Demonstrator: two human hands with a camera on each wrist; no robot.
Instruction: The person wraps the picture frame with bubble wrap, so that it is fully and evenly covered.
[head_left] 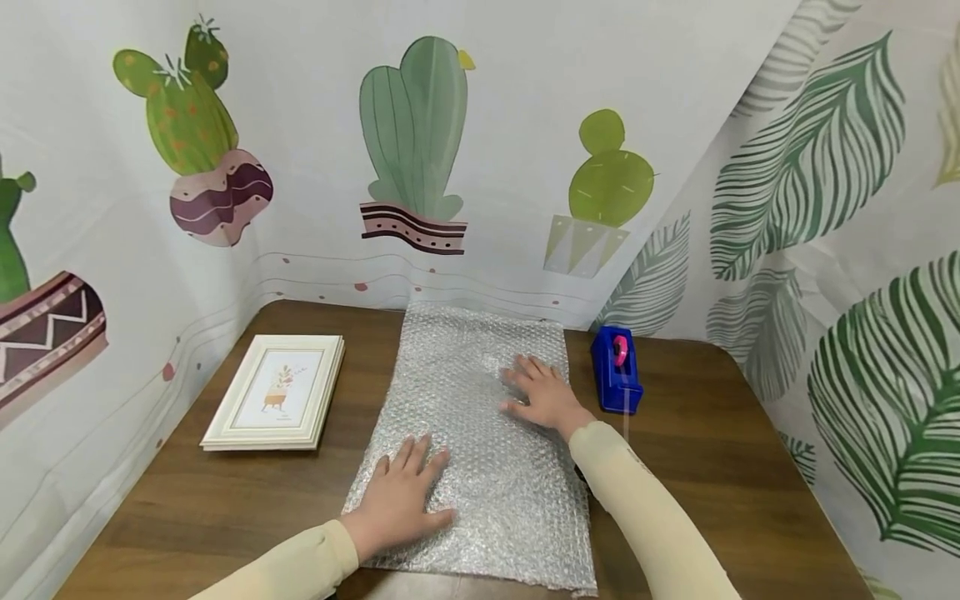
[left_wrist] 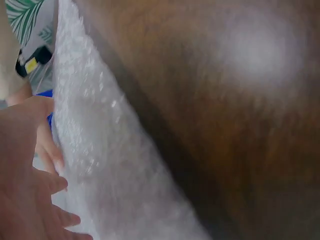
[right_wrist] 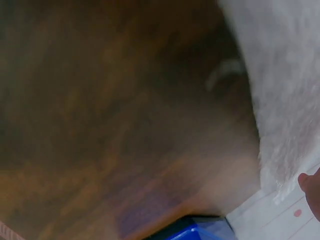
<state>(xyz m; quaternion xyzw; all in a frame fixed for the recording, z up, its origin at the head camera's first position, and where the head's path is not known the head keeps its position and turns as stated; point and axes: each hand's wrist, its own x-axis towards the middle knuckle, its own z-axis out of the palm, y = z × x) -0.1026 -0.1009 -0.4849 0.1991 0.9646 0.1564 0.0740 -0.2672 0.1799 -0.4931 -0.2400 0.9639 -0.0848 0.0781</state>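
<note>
A sheet of bubble wrap lies flat along the middle of the table, its long side running away from me. On its near left part rests my left hand, fingers spread and straight. My right hand lies farther up, near the sheet's right edge, also with spread fingers. Neither hand grips anything. In the left wrist view the left fingers stretch beside the bubble wrap. Only a fingertip of the right hand shows in the right wrist view, by the sheet's edge.
Left of the sheet, a white picture frame with a plant print lies on the brown wooden table. A blue tape dispenser with a pink core stands to the right. Behind hangs a cloth printed with cacti and leaves.
</note>
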